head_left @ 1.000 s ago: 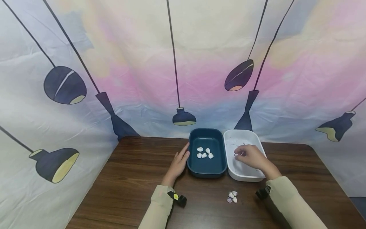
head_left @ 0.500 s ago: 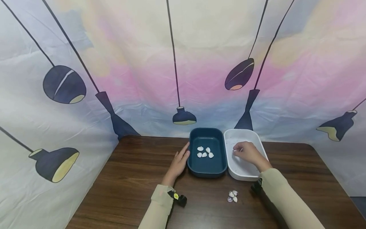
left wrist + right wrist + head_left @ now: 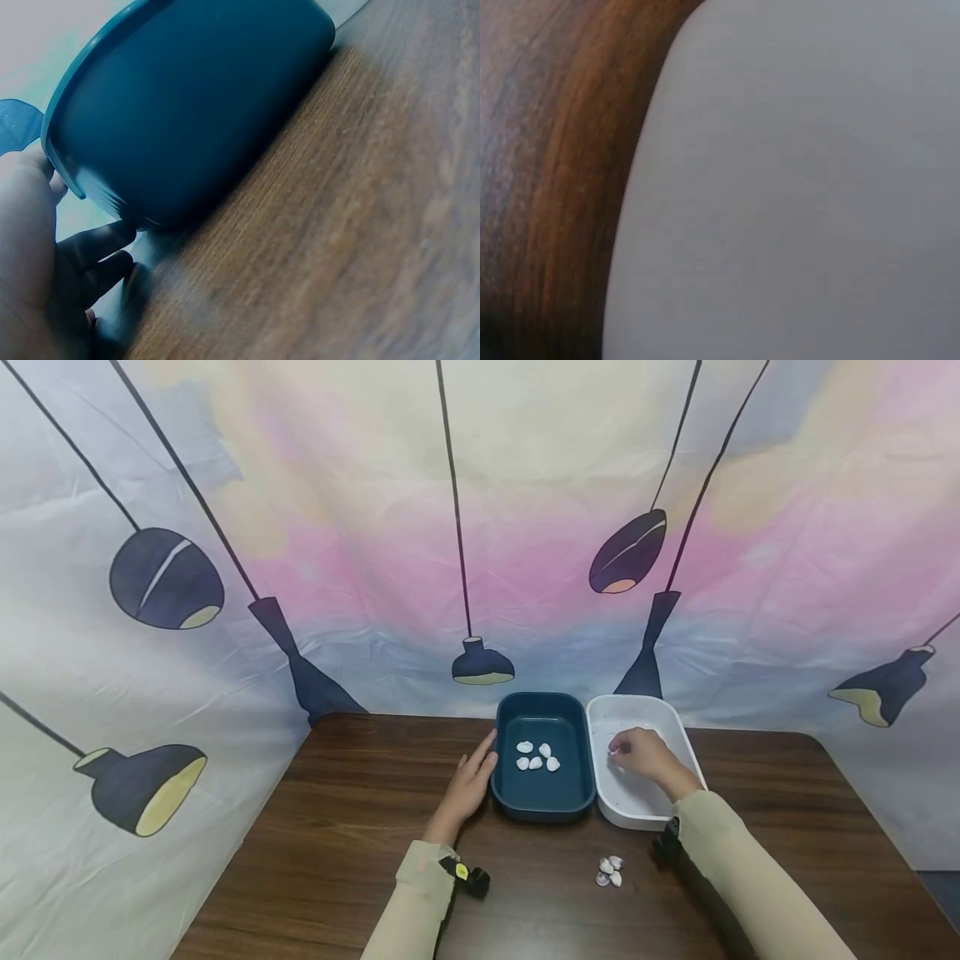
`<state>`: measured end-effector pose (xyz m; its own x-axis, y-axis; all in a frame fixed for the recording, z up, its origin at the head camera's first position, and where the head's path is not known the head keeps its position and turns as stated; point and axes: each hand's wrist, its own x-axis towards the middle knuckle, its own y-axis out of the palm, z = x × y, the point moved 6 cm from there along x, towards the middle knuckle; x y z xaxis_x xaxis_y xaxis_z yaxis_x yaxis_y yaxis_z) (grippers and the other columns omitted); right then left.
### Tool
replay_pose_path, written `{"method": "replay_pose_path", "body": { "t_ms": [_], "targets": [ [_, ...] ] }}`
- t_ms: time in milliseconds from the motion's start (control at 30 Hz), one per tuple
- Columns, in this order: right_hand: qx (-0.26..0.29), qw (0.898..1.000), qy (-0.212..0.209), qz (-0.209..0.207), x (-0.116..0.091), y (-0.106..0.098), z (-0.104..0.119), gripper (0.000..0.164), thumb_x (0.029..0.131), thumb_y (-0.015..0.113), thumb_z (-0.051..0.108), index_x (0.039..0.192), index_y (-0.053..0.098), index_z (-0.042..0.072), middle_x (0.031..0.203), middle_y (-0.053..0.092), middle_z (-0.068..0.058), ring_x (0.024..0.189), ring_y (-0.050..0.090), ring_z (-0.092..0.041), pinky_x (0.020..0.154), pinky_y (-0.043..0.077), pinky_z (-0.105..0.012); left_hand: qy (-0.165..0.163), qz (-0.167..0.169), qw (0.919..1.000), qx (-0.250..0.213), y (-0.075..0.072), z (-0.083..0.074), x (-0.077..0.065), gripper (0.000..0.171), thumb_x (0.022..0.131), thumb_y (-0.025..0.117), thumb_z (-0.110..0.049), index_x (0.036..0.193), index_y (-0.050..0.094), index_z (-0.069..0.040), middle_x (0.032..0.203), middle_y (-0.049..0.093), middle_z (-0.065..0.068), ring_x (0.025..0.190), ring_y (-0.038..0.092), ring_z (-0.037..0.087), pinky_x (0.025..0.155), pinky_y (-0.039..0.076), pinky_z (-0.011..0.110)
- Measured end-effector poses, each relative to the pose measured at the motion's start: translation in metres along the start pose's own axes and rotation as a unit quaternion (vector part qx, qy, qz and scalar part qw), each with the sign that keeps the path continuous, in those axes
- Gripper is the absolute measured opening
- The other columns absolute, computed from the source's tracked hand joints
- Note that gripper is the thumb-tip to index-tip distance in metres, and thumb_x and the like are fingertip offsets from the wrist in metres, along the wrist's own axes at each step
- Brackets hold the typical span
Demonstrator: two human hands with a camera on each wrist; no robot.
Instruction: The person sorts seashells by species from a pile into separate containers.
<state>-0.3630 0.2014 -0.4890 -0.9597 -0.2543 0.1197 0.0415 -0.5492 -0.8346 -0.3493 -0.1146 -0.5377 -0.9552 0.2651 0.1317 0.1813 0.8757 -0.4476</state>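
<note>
The right hand (image 3: 647, 753) pinches an indistinct pale thing (image 3: 612, 752), white tub (image 3: 628, 795) beneath, left hand (image 3: 467, 785) straight-fingered against a blue tub (image 3: 543, 789).

Smooth plastic teal tray (image 3: 543, 789), white tray (image 3: 633, 817), glossy wooden table (image 3: 540, 893), creased cloth backdrop (image 3: 360, 527).

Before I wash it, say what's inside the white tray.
In the white tray: the right hand, pale floor around it. Floor beneath is covered; anything the hand holds is unclear.

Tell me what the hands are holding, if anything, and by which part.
The left hand rests against the side of the teal tray without gripping it. Whether the right hand pinches anything over the white tray cannot be told at this size.
</note>
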Motion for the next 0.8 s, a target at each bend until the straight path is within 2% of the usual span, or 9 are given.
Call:
{"method": "replay_pose_path", "body": {
  "t_ms": [167, 400, 600, 800],
  "targets": [
    [0.006, 0.999, 0.043, 0.009, -0.001, 0.000, -0.006, 0.015, 0.085, 0.074, 0.004, 0.095, 0.076, -0.007, 0.086, 0.074, -0.015, 0.080, 0.065, -0.027, 0.073, 0.055, -0.040, 0.005, -0.001, 1.0000, 0.002, 0.000, 0.000, 0.000, 0.056, 0.116, 0.036, -0.043, 0.168, 0.033, -0.023, 0.170, 0.035, 0.005, 0.156, 0.032, 0.037, 0.128, 0.001, 0.062],
    [0.018, 0.994, 0.104, 0.027, -0.002, 0.005, -0.012, 0.017, 0.085, 0.073, 0.004, 0.098, 0.076, -0.006, 0.091, 0.073, -0.017, 0.082, 0.065, -0.027, 0.072, 0.056, -0.039, -0.004, -0.003, 1.0000, 0.003, 0.000, -0.001, -0.001, 0.057, 0.115, 0.037, -0.046, 0.168, 0.033, -0.025, 0.170, 0.035, 0.004, 0.157, 0.030, 0.036, 0.128, 0.001, 0.061],
    [0.027, 0.994, 0.099, 0.035, 0.000, 0.008, -0.013, 0.020, 0.085, 0.073, 0.001, 0.102, 0.075, -0.009, 0.091, 0.074, -0.017, 0.083, 0.068, -0.028, 0.074, 0.058, -0.039, -0.004, -0.003, 1.0000, 0.002, -0.001, 0.000, -0.002, 0.057, 0.115, 0.037, -0.047, 0.168, 0.032, -0.026, 0.170, 0.035, 0.004, 0.157, 0.029, 0.037, 0.128, 0.002, 0.062],
    [0.029, 0.995, 0.089, 0.043, -0.001, 0.009, -0.013, 0.025, 0.085, 0.066, -0.003, 0.107, 0.074, -0.009, 0.093, 0.075, -0.015, 0.084, 0.069, -0.026, 0.073, 0.058, -0.038, -0.007, -0.003, 1.0000, 0.004, 0.000, 0.000, -0.002, 0.059, 0.115, 0.036, -0.049, 0.168, 0.033, -0.025, 0.170, 0.035, 0.004, 0.157, 0.030, 0.037, 0.128, 0.001, 0.063]
  ]
}}
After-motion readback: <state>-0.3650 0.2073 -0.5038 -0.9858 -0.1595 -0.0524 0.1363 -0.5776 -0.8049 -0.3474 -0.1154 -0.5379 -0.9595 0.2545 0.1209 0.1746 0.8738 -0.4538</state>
